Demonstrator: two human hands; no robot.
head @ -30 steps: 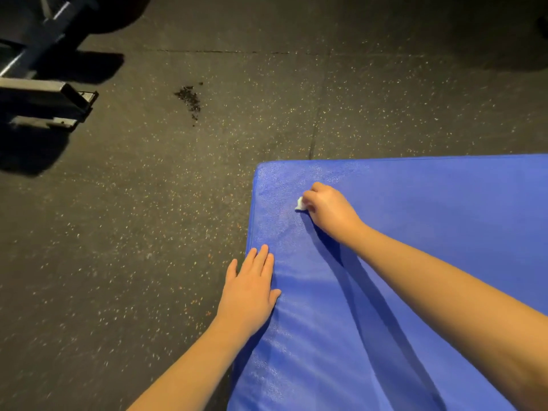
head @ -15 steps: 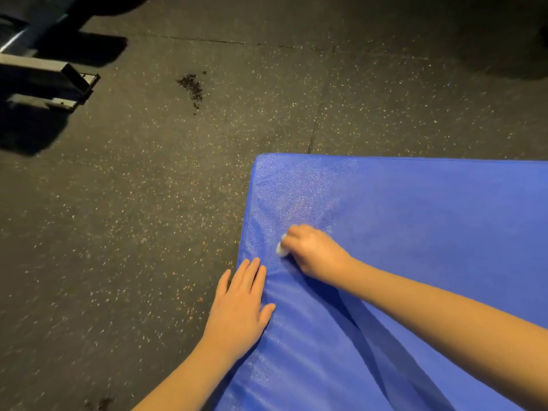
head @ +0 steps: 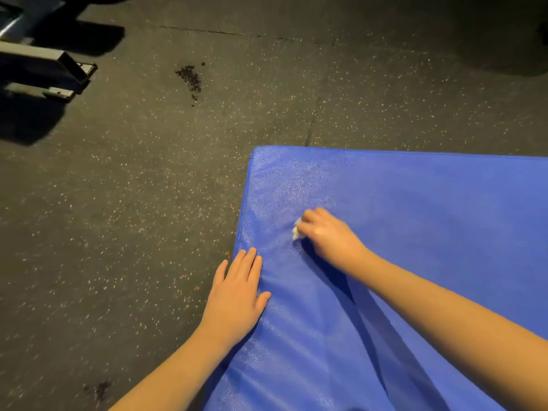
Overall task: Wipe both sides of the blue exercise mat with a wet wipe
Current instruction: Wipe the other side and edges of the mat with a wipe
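A thick blue padded exercise mat point(head: 430, 232) is laid flat on a dark speckled rubber floor point(head: 118, 203), with its far left corner in view. A small crumpled white wet wipe point(head: 297, 231) is clenched in the curled fingers of the right hand point(head: 329, 235) and pressed against the mat's upper face, a little inward from the left edge and short of the far left corner. The left hand point(head: 237, 295) is laid flat across the left edge, fingers straight and together, thumb on the mat; nothing is grasped by it. It is judged to be placed there so that the mat is steadied against the rubbing. A paler sheen is seen toward the far left corner; whether it is moisture or glare cannot be told. Only the upper face is shown, so the underside is judged still to be wiped. A grey metal frame foot point(head: 44, 72) and a patch of dark crumbs point(head: 189, 78) are seen on the floor, well apart from the mat.
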